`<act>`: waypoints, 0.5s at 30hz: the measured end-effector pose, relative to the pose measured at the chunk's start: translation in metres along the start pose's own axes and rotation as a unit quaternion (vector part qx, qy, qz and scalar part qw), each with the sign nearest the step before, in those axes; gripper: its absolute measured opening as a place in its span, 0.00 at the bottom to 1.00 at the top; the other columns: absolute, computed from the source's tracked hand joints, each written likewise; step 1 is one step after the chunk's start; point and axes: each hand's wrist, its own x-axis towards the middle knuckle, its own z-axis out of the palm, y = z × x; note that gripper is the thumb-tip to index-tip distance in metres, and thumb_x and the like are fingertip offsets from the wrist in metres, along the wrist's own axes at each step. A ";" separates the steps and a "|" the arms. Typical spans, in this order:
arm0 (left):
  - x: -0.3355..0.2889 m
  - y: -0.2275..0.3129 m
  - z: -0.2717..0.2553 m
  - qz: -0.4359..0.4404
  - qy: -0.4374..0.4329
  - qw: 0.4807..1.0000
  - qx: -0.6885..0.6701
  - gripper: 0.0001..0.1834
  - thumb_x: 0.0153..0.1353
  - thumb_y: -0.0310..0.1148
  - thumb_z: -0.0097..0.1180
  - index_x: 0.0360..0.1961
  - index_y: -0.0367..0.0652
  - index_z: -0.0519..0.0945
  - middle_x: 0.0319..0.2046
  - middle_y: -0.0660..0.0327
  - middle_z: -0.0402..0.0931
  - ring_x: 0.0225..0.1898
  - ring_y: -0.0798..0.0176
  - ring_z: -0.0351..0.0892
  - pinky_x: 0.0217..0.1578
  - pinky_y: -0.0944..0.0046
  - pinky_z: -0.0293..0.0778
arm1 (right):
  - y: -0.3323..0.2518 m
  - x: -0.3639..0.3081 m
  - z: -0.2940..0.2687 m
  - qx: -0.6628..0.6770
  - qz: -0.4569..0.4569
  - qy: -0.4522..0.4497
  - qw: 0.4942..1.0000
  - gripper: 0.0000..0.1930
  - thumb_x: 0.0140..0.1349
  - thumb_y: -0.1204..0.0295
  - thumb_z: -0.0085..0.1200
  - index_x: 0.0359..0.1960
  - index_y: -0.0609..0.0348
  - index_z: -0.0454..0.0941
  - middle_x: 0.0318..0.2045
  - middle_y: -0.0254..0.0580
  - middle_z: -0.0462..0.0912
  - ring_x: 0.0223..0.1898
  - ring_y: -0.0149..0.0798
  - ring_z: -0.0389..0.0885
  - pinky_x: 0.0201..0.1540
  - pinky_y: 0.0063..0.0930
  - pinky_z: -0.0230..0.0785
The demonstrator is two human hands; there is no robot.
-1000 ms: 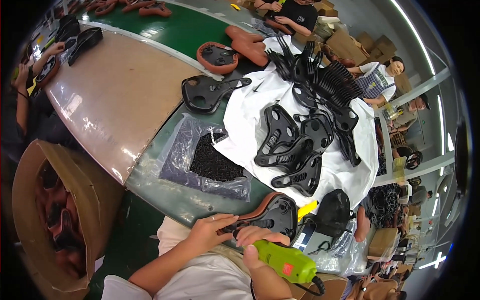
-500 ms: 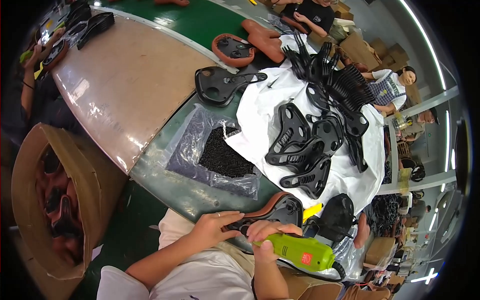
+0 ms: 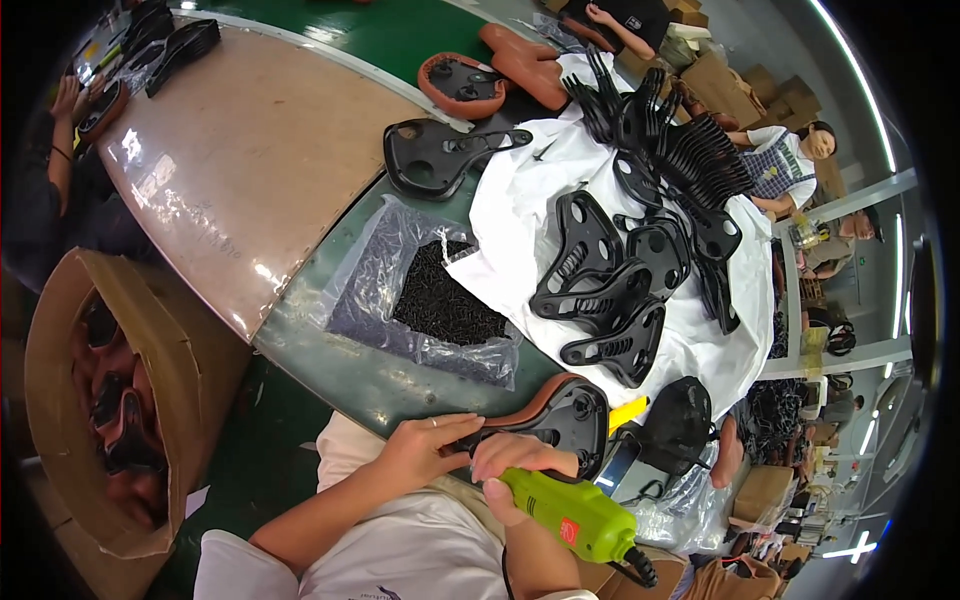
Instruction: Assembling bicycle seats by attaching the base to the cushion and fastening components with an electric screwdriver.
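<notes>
In the head view, my right fingers (image 3: 525,455) wrap one lime-green, rounded plastic power tool (image 3: 548,502); my left fingers (image 3: 452,432) pinch the narrow end of one brown-rimmed, black saddle-shaped piece (image 3: 578,422) at the green counter (image 3: 300,335)'s near edge.

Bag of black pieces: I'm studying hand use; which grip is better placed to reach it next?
Probably the left grip: no tool shows in it and it's nearer the bag; the right grip holds the green tool.

Factory assembly workshop: stacked black plastic saddle bases (image 3: 697,160), plastic bag (image 3: 375,290) of small black screws (image 3: 445,300), green electric screwdriver (image 3: 570,512), cardboard box (image 3: 205,370) of brown saddles (image 3: 142,400), co-workers (image 3: 785,168), strip lights (image 3: 862,82).
</notes>
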 end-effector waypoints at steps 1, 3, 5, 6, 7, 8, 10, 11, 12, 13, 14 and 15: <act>0.000 0.000 0.000 -0.004 0.005 1.000 0.003 0.29 0.54 0.26 0.76 0.59 0.38 0.86 0.58 0.46 0.85 0.50 0.50 0.90 0.48 0.60 0.86 | 0.000 0.001 -0.001 -0.004 0.015 -0.018 1.000 0.28 0.61 0.85 0.63 0.57 0.55 0.60 0.31 0.49 0.81 0.28 0.46 0.83 0.36 0.44 0.79; 0.000 -0.001 0.001 -0.008 0.011 1.000 0.007 0.29 0.54 0.29 0.77 0.59 0.39 0.86 0.57 0.48 0.85 0.48 0.48 0.91 0.48 0.58 0.86 | 0.004 0.007 -0.003 -0.002 0.021 -0.021 1.000 0.27 0.60 0.86 0.63 0.55 0.56 0.62 0.31 0.47 0.81 0.27 0.45 0.82 0.36 0.44 0.79; -0.001 -0.005 0.002 0.009 0.020 1.000 0.011 0.25 0.55 0.29 0.76 0.56 0.39 0.87 0.56 0.48 0.86 0.48 0.48 0.91 0.49 0.57 0.86 | 0.006 0.014 -0.007 -0.024 0.049 -0.097 0.994 0.26 0.59 0.86 0.65 0.53 0.56 0.63 0.31 0.46 0.81 0.27 0.44 0.82 0.35 0.42 0.79; 0.000 -0.004 0.002 0.010 0.019 1.000 0.012 0.25 0.55 0.29 0.76 0.56 0.39 0.87 0.56 0.48 0.86 0.48 0.48 0.91 0.49 0.57 0.86 | 0.005 0.018 -0.005 -0.022 0.050 -0.092 0.994 0.26 0.59 0.86 0.65 0.52 0.56 0.63 0.30 0.44 0.80 0.26 0.42 0.80 0.34 0.40 0.78; 0.000 -0.004 0.002 0.018 0.019 1.000 0.013 0.27 0.55 0.30 0.76 0.58 0.39 0.86 0.56 0.48 0.86 0.47 0.47 0.91 0.48 0.57 0.86 | 0.007 0.014 -0.003 -0.022 0.049 -0.091 0.994 0.26 0.59 0.86 0.65 0.52 0.56 0.63 0.30 0.44 0.80 0.26 0.42 0.80 0.34 0.40 0.78; 0.001 -0.003 0.002 0.026 0.019 0.999 0.014 0.28 0.55 0.30 0.76 0.59 0.39 0.85 0.55 0.47 0.86 0.46 0.46 0.91 0.47 0.57 0.86 | 0.010 0.007 -0.001 -0.013 0.061 -0.037 0.997 0.25 0.60 0.86 0.64 0.52 0.55 0.63 0.30 0.44 0.79 0.26 0.41 0.79 0.33 0.40 0.78; 0.001 0.005 0.000 -0.021 0.010 1.000 0.000 0.32 0.55 0.31 0.77 0.62 0.39 0.82 0.54 0.47 0.86 0.46 0.45 0.90 0.47 0.55 0.86 | 0.011 -0.004 0.008 -0.004 0.071 0.020 0.997 0.25 0.60 0.86 0.64 0.53 0.55 0.63 0.30 0.43 0.79 0.25 0.41 0.79 0.33 0.40 0.78; 0.002 0.008 0.000 -0.070 0.003 0.997 -0.015 0.35 0.55 0.32 0.77 0.65 0.39 0.80 0.54 0.47 0.86 0.46 0.45 0.90 0.47 0.54 0.85 | 0.010 -0.009 0.012 -0.033 0.080 0.078 0.993 0.25 0.61 0.86 0.64 0.53 0.55 0.63 0.30 0.43 0.78 0.25 0.40 0.78 0.33 0.39 0.78; 0.003 0.011 -0.001 -0.068 0.000 0.998 -0.012 0.35 0.55 0.32 0.77 0.65 0.39 0.80 0.54 0.47 0.86 0.46 0.45 0.90 0.47 0.54 0.85 | 0.008 -0.011 0.016 -0.059 0.087 0.137 0.985 0.24 0.62 0.86 0.63 0.53 0.55 0.63 0.30 0.42 0.78 0.25 0.40 0.77 0.32 0.39 0.78; 0.004 0.014 -0.002 -0.052 -0.007 0.998 0.018 0.37 0.54 0.33 0.78 0.66 0.39 0.79 0.53 0.47 0.86 0.47 0.44 0.89 0.47 0.52 0.85 | 0.006 -0.011 0.017 -0.059 0.085 0.140 0.985 0.24 0.62 0.86 0.63 0.53 0.55 0.63 0.30 0.42 0.78 0.25 0.40 0.77 0.32 0.39 0.78; 0.005 0.016 -0.002 -0.036 -0.014 0.998 0.047 0.39 0.53 0.34 0.78 0.67 0.38 0.77 0.52 0.48 0.85 0.47 0.43 0.88 0.47 0.51 0.84 | 0.003 -0.010 0.018 -0.065 0.073 0.134 0.986 0.23 0.63 0.85 0.63 0.53 0.55 0.64 0.31 0.43 0.78 0.26 0.40 0.78 0.33 0.39 0.78; 0.004 0.013 -0.001 -0.034 -0.017 0.998 0.049 0.39 0.53 0.34 0.78 0.67 0.38 0.77 0.52 0.48 0.85 0.47 0.43 0.88 0.47 0.51 0.84 | 0.001 -0.009 0.019 -0.072 0.061 0.127 0.987 0.23 0.64 0.85 0.63 0.52 0.55 0.64 0.32 0.44 0.79 0.27 0.41 0.79 0.33 0.39 0.78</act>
